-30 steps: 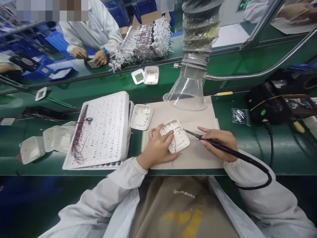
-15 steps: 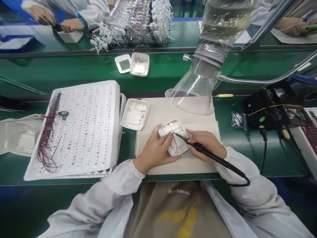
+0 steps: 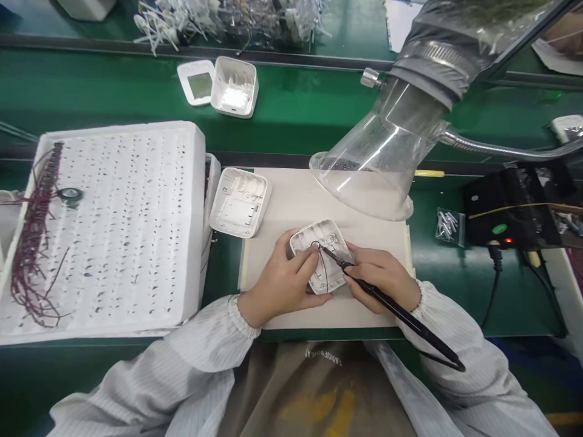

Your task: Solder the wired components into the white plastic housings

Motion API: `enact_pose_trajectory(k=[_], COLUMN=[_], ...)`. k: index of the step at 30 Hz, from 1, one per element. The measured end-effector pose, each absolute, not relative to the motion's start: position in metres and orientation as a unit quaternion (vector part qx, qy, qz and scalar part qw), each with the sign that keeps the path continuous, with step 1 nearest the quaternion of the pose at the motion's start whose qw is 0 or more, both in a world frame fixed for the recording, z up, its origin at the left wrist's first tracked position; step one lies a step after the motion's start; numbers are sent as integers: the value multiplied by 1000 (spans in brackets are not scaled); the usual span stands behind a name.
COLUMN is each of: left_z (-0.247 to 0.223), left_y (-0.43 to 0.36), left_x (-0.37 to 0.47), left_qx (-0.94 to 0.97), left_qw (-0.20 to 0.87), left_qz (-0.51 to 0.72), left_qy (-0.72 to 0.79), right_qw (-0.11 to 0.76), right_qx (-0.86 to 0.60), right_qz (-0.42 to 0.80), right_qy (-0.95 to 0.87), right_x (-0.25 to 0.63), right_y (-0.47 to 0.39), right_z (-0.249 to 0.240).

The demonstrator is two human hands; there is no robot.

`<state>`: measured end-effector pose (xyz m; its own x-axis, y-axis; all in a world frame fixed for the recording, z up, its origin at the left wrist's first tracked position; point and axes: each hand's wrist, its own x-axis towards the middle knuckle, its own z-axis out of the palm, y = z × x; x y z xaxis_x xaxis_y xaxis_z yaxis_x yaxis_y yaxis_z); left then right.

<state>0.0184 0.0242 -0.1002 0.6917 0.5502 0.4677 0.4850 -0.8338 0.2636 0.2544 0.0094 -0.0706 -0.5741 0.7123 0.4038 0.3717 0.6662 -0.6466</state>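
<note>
And the soldering iron [image 3: 387, 301] is in over the white casing [image 3: 333, 274], near the beige mat's [image 3: 291, 194] middle!
A second ago its tip sat at the casing's right edge; now it's at the small ring [image 3: 315, 244]. Left hand [image 3: 282, 279] grips the casing from the mat's left side, right hand [image 3: 382, 276] closed round the iron from its right. Right of the mat, a red light [image 3: 509, 241] now shows on the black box [image 3: 505, 209].

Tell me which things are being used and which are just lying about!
In use:
white case, in left hand
thin dark wire
black pen-shaped tool, in right hand
beige mat

Probably just lying about:
yellow stick
bag of small pieces
open white box
</note>
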Motion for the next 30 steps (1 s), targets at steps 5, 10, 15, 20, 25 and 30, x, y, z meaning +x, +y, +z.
enact_pose_trajectory(k=[5,10,15,20,25,30], left_z=[-103,-102,-102,-103,-104,-104], left_y=[25,25,26,26,25,25], left_x=[18,19,20,20,20,20], left_qx=[915,912,912,911,907,906], left_qw=[58,50,54,58,83,77], left_qz=[286,290,290,291,294,296], left_qy=[280,286,285,287,290,293], right_qw=[335,330,324,326,316,321], right_qx=[-320,-320,-329,-323,-336,-337], right_qz=[246,245,238,235,221,222], right_qy=[-851,-854,-855,-857,-859,-857], right_x=[254,252,252,251,250,250], right_y=[10,12,12,12,12,12], right_z=[-70,-68,-67,-67,-66,-66])
